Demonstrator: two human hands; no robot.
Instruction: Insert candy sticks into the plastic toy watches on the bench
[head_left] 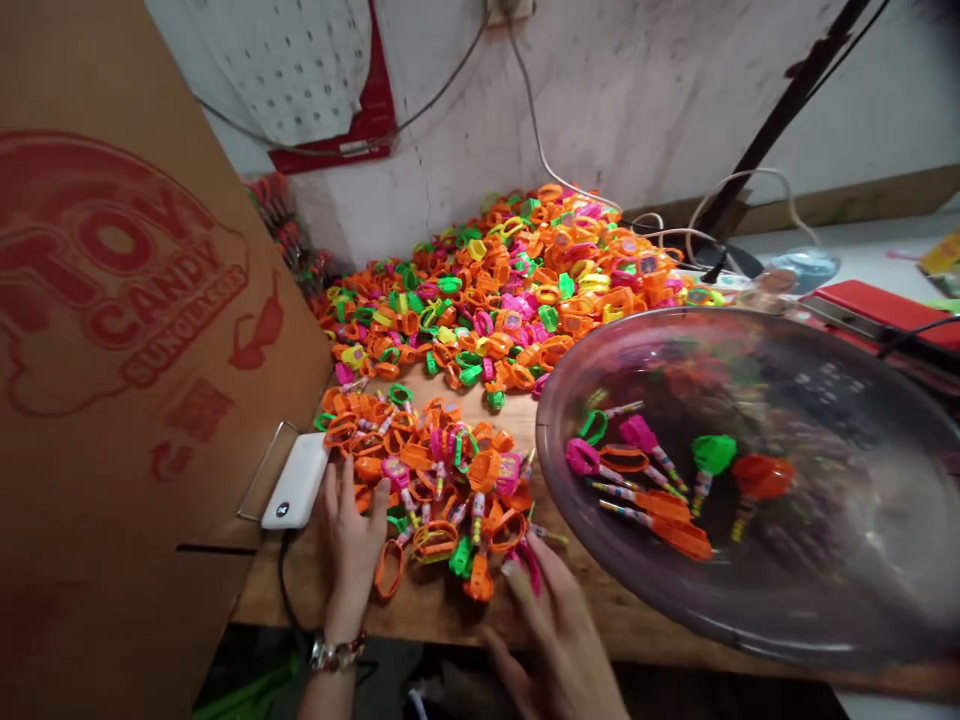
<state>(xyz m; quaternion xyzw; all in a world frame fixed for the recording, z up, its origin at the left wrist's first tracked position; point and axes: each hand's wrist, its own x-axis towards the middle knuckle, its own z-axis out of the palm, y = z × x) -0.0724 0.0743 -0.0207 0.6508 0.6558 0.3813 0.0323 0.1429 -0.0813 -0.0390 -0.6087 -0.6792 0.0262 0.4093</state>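
My left hand (350, 545) lies flat and open on the wooden table (442, 605), fingers spread against the left side of a small pile of coloured plastic toy pieces (442, 480). My right hand (551, 615) reaches in from the bottom. Its fingers are stretched out at the pile's right edge, touching a pink piece (527, 562). Neither hand holds anything. A far larger heap of orange, green, pink and yellow pieces (510, 290) lies further back on the table.
A clear round plastic bowl (840, 560) with several assembled toys stands at the right. A big cardboard box (112, 330) printed "TOY CANDY" fills the left. A white power bank (296, 482) lies by my left hand. Cables and a red item (877, 305) sit behind.
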